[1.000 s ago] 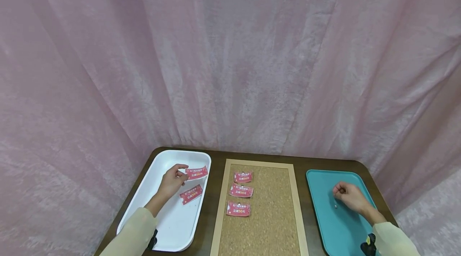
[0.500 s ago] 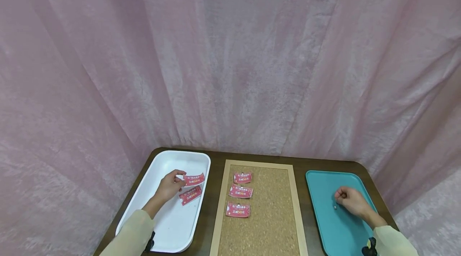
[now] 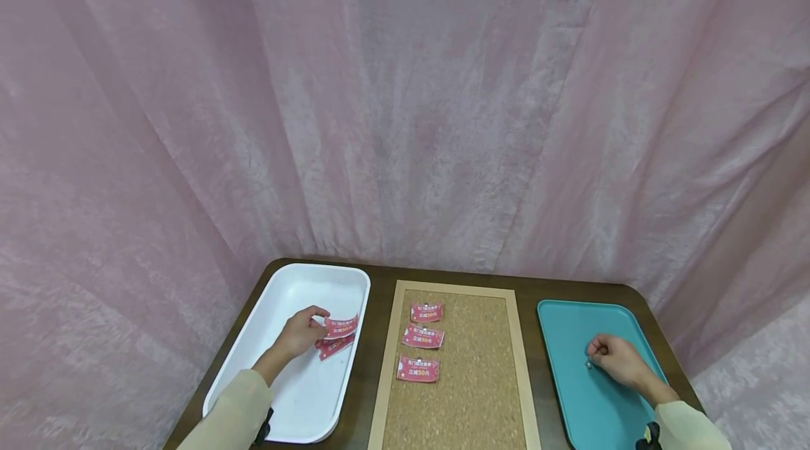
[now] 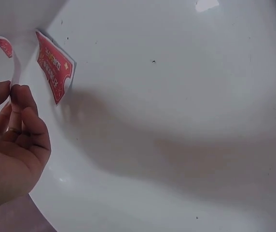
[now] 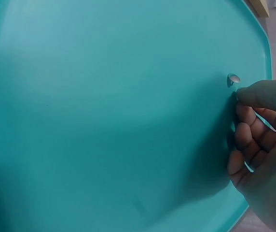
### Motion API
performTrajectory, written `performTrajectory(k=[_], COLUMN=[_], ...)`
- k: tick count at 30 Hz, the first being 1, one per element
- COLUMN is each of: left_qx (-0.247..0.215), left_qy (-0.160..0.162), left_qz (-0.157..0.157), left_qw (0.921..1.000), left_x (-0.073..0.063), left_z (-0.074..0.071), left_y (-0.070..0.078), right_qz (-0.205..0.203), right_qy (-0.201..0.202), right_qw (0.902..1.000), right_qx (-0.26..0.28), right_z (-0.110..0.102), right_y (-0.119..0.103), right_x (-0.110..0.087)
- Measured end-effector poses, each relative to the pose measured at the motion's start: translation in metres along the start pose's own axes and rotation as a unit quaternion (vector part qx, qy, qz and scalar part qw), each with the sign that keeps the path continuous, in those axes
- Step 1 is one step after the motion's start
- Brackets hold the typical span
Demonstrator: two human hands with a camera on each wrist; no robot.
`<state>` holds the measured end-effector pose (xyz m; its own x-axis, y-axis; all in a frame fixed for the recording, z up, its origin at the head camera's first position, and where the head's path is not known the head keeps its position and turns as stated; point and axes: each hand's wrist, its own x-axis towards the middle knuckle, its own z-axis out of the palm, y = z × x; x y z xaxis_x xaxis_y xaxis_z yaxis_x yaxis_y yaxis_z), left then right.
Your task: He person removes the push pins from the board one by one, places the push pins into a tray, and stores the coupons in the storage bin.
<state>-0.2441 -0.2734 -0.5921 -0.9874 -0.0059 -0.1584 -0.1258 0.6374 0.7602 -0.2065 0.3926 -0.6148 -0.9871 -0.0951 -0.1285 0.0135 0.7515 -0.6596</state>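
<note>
Pinching a red coupon between thumb and fingers, the left hand is holding it over the white tray. Seen from the head, this coupon is showing its printed face and partly covering a second coupon; the left wrist view is showing the held one nearly edge-on and the second lying apart, its print uncovered. The right hand is hovering low over the turquoise tray, fingers loosely bent, gripping nothing visible. Beside its fingertips the head view is giving only a small glint; the right wrist view is revealing a silver thumbtack just beyond the thumb tip. Between the trays, three more coupons are forming a column on a cork board.
</note>
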Motion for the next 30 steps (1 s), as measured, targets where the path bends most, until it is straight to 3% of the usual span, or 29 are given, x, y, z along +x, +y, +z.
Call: performTrajectory(k=[6, 20, 30], left_qx=[0.022, 0.047, 0.075], left_qy=[-0.010, -0.010, 0.021], left_qz=[-0.012, -0.008, 0.005], left_qw=[0.9996, 0.9988, 0.9969], left_x=[-0.001, -0.004, -0.004], left_z=[0.002, 0.002, -0.001], left_y=[-0.003, -0.007, -0.006], right_qz=[0.006, 0.015, -0.002], right_qy=[-0.004, 0.005, 0.045], right_qw=[0.9999, 0.9998, 0.9983], right_qx=[-0.007, -0.013, -0.038], right_z=[0.000, 0.000, 0.001], right_y=[0.002, 0.001, -0.008], right_x=[0.002, 0.003, 0.002])
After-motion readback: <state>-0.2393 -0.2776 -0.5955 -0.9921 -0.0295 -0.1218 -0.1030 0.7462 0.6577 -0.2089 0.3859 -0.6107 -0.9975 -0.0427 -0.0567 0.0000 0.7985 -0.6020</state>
